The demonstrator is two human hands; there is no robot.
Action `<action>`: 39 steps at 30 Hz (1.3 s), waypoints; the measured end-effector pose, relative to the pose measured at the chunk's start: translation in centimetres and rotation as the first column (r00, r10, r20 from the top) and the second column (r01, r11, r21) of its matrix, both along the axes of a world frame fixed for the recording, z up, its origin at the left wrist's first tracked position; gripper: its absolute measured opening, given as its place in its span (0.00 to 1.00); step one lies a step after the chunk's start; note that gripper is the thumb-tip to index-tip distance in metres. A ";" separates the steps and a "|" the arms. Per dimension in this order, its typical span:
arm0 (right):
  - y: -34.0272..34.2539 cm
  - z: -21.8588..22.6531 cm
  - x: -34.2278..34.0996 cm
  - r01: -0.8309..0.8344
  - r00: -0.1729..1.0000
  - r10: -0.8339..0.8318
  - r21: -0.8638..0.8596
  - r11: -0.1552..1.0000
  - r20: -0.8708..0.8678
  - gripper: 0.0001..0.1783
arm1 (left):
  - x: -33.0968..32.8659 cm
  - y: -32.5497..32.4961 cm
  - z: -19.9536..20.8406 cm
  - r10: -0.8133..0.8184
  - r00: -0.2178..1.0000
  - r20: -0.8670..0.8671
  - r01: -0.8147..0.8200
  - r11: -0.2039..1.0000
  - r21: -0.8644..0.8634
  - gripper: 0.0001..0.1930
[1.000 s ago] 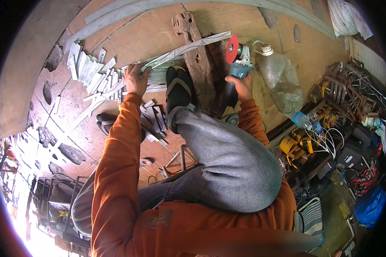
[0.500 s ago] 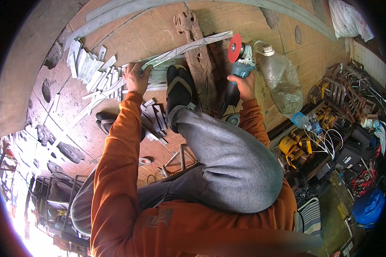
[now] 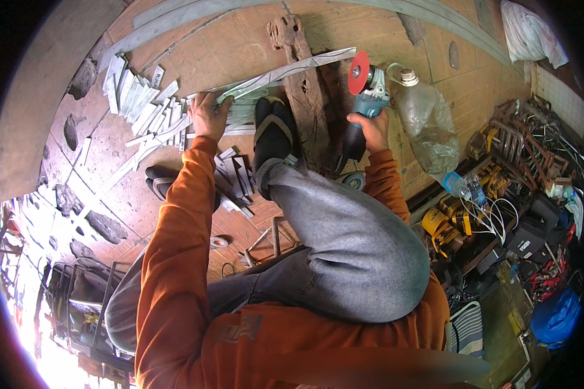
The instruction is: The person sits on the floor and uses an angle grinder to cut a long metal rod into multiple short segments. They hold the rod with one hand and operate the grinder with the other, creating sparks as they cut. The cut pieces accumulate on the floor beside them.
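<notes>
My right hand point(image 3: 374, 131) is closed round the teal and black body of an angle grinder point(image 3: 371, 106). Its red disc point(image 3: 359, 72) faces left, close to the far end of a long grey metal strip point(image 3: 285, 74). That strip rests across a rough wooden beam point(image 3: 307, 104). At its near end, my left hand point(image 3: 208, 117) grips it, with the thumb along its edge. My foot in a dark sock and sandal point(image 3: 272, 129) is planted beside the beam, below the strip. Short cut metal pieces point(image 3: 136, 100) lie heaped left of my left hand.
A clear plastic jug point(image 3: 427, 120) stands right of the grinder. Tools and yellow power-tool parts point(image 3: 442, 227) crowd the right side. More cut pieces point(image 3: 235, 175) lie by my left forearm, near a tape roll point(image 3: 219, 242). Long metal lengths point(image 3: 169, 14) curve along the far floor.
</notes>
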State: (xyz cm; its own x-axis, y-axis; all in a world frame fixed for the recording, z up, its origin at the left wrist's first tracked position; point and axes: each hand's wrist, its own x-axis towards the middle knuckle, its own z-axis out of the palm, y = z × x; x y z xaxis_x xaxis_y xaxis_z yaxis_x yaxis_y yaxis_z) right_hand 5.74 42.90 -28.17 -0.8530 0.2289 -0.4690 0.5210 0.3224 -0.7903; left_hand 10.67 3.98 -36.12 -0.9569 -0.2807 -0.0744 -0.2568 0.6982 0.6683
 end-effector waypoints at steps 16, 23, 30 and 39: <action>-0.6 0.7 -1.4 -0.018 1.000 0.018 -0.009 1.000 -0.016 0.23 | 0.0 -0.1 -0.1 0.006 0.999 0.036 -0.005 1.000 -0.012 0.15; -1.0 1.7 -2.2 -0.050 0.999 0.050 -0.035 0.998 0.014 0.24 | -0.1 0.1 0.1 0.021 0.999 0.038 -0.021 1.000 -0.014 0.15; -0.9 1.4 -3.0 -0.011 1.000 0.012 -0.030 0.999 0.027 0.25 | 0.1 0.1 -0.2 0.029 0.999 0.024 -0.028 1.000 -0.011 0.15; -0.7 1.1 -3.3 0.009 1.000 -0.010 -0.029 1.000 -0.008 0.28 | 0.2 0.1 -0.3 0.028 1.000 0.011 -0.028 0.999 -0.033 0.15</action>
State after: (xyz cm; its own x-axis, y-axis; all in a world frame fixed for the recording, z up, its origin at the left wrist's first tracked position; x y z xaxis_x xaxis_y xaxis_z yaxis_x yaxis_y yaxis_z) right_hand 2.42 42.17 -27.08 -0.8547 0.2234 -0.4686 0.5175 0.2942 -0.8035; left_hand 10.84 4.11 -36.47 -0.9477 -0.3099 -0.0757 -0.2842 0.7121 0.6420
